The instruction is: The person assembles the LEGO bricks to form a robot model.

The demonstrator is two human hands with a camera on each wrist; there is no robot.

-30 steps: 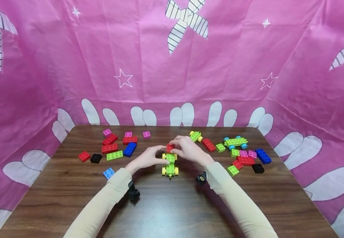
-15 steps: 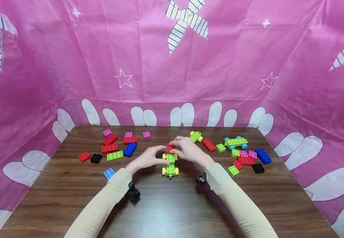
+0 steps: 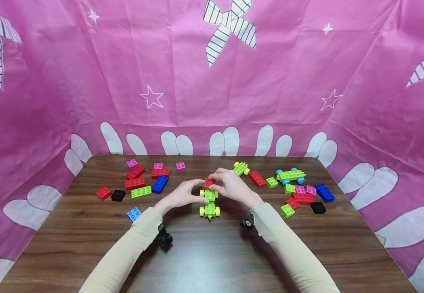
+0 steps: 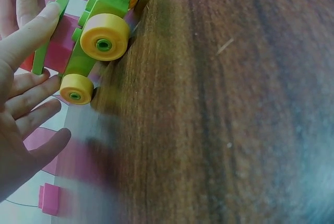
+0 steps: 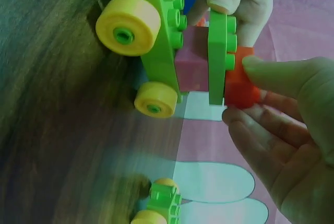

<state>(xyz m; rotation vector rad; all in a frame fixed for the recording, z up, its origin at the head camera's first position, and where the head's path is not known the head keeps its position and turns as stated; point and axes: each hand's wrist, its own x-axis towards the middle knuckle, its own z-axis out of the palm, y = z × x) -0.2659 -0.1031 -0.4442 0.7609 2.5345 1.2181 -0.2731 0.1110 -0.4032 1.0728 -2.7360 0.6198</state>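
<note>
A green toy-car base (image 3: 210,209) with yellow wheels stands mid-table, pointing away from me. In the right wrist view, a pink brick (image 5: 192,65) sits on its far part, and a thin green plate (image 5: 216,57) lies on top of that. A red brick (image 5: 241,85) is on the plate's far end. My right hand (image 3: 232,185) pinches this red brick between thumb and fingers. My left hand (image 3: 183,194) holds the green plate, its thumb at the near end and fingertips by the far end (image 4: 39,67). Whether the red brick is fully seated is unclear.
Loose red bricks (image 3: 135,183), a dark blue brick (image 3: 160,184) and a light blue brick (image 3: 134,213) lie left. To the right are a blue-wheeled green base (image 3: 290,175), a black brick (image 3: 318,207) and several others. Another yellow-wheeled base (image 3: 241,168) stands behind my right hand.
Almost nothing differs; both hands keep their holds on the plate and red brick. My right wrist and forearm have dipped very slightly.
</note>
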